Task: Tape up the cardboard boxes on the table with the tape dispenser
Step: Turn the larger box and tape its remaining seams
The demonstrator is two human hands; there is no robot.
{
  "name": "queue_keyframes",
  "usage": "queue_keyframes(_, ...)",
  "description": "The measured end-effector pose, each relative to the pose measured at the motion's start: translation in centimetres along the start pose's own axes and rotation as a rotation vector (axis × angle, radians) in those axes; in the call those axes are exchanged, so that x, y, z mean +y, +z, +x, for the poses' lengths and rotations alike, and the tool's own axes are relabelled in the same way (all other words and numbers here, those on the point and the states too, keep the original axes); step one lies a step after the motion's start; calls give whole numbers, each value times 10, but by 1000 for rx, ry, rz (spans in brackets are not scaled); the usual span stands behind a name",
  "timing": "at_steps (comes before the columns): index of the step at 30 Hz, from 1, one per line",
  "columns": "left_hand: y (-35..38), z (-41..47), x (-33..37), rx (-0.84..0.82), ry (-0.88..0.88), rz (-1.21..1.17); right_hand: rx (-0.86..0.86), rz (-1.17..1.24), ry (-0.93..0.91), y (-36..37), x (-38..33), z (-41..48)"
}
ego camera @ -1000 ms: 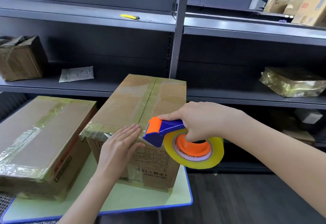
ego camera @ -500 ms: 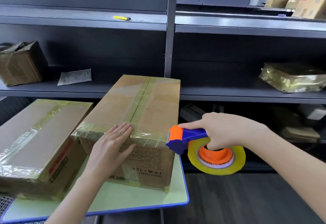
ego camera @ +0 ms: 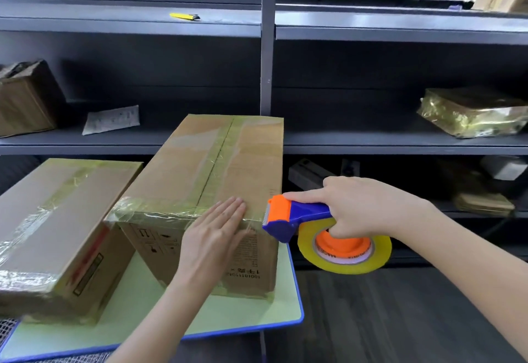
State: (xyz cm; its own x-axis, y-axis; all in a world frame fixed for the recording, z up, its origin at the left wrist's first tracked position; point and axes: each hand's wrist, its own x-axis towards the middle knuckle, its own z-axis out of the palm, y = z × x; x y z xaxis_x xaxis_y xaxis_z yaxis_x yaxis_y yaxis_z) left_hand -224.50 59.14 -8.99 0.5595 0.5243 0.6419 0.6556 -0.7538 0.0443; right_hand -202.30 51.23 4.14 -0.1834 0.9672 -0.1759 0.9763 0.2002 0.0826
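Two hands: left hand (ego camera: 213,237) flat on crinkly-taped cardboard box (ego camera: 217,162), right hand (ego camera: 363,208) curled round blue-orange plastic tape dispenser (ego camera: 288,217).

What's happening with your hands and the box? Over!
Left hand flat on the middle box, at its near top edge. Right hand grips the tape dispenser at that box's right corner. Other box sits left, out of the way.

2 boxes (ego camera: 205,179) on table (ego camera: 228,317); dispenser (ego camera: 288,217) at right.
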Motion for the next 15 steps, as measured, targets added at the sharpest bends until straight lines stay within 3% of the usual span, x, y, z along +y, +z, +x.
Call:
queue_keyframes(4, -6, -2, -20, 28, 0, -13, 19, 40, -31, -2, -7, 11)
queue_keyframes(15, 1, -1, -6, -6, -20, -29, -131, 127, 49, 11, 26, -15)
